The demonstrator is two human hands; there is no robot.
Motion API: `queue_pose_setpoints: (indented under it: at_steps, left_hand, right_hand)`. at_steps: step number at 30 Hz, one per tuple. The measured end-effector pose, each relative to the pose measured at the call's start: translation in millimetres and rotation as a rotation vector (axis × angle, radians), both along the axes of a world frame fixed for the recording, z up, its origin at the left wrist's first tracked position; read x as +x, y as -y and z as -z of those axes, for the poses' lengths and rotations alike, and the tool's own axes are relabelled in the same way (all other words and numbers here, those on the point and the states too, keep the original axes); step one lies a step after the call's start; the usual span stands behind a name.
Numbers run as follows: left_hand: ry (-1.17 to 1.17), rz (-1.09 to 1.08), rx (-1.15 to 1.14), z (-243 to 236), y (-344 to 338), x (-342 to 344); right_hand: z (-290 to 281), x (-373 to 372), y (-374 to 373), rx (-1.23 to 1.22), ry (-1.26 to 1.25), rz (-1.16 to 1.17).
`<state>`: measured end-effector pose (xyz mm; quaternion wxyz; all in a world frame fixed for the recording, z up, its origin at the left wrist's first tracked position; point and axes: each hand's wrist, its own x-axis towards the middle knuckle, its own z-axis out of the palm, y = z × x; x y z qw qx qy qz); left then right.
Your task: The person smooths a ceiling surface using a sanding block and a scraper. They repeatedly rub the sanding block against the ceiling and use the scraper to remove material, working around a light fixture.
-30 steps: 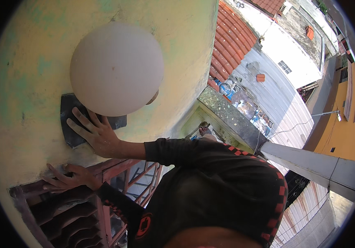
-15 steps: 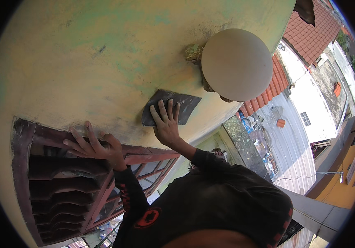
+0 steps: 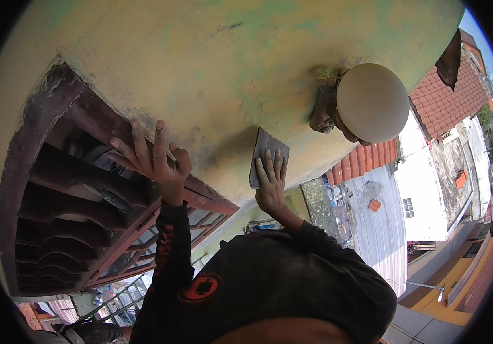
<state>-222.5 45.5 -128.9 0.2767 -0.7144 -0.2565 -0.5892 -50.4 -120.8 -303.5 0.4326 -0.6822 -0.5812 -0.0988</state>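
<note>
A dark grey sheet, apparently sandpaper (image 3: 266, 143), is in my right hand (image 3: 270, 186), whose fingers lie across its face. The sheet stands tilted beside the yellow and green wall (image 3: 166, 69) and casts a shadow on it; whether its edge touches the wall I cannot tell. My left hand (image 3: 157, 163) is open, fingers spread, with nothing in it. It is at the upper edge of a dark red-brown wooden window frame (image 3: 100, 117); contact with the frame or wall is unclear.
A round white globe lamp (image 3: 372, 103) juts from the wall on a rough bracket (image 3: 324, 109), right of the sheet. Dark wavy slats (image 3: 80, 178) fill the window's upper part. Far below lie a corrugated metal roof (image 3: 367, 200) and red roof tiles (image 3: 367, 160).
The view has shifted, and lamp and window sit differently in it. The sheet, flat against the wall before, now tilts with my right hand on it. My left hand stays open by the frame.
</note>
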Motion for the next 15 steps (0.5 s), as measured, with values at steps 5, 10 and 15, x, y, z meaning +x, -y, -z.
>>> queue_pose_setpoints:
  at_steps: [5, 10, 15]
  left_hand:
    - [-0.163, 0.365, -0.047, 37.9, 44.7, 18.8]
    - [-0.270, 0.341, -0.555, 85.0, 64.0, 83.2]
    - [-0.180, 0.170, -0.431, 60.6, 40.7, 128.6]
  right_hand:
    - [35.6, 40.6, 78.6, -0.094, -0.212, -0.075]
    - [1.5, 52.9, 118.1, -0.238, -0.514, -0.069]
    - [47.8, 82.3, 122.2, -0.215, -0.743, 0.027]
